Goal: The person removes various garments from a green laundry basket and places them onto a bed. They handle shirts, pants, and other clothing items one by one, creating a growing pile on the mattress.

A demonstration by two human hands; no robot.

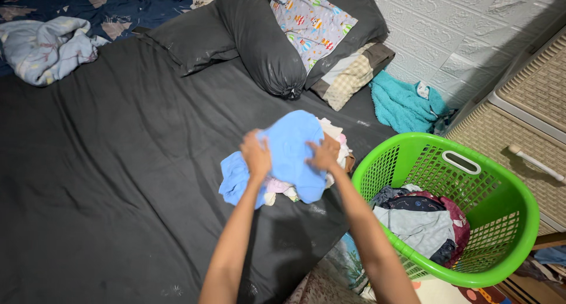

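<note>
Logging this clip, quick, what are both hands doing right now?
Left hand: closed on the light blue garment.
Right hand: closed on the same garment.

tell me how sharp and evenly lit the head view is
Head view: mostly sharp, with soft, even light; the hands and blue cloth show slight motion blur; the black sheet goes dark with little detail; a shadow crosses the white wall; the green basket is bright, without glare.

A wide mattress covered in a black sheet (118, 180) fills the room. Behind it, a white embossed brick-pattern wall (466, 27); right of it, a beige woven plastic drawer cabinet (530, 121).
</note>
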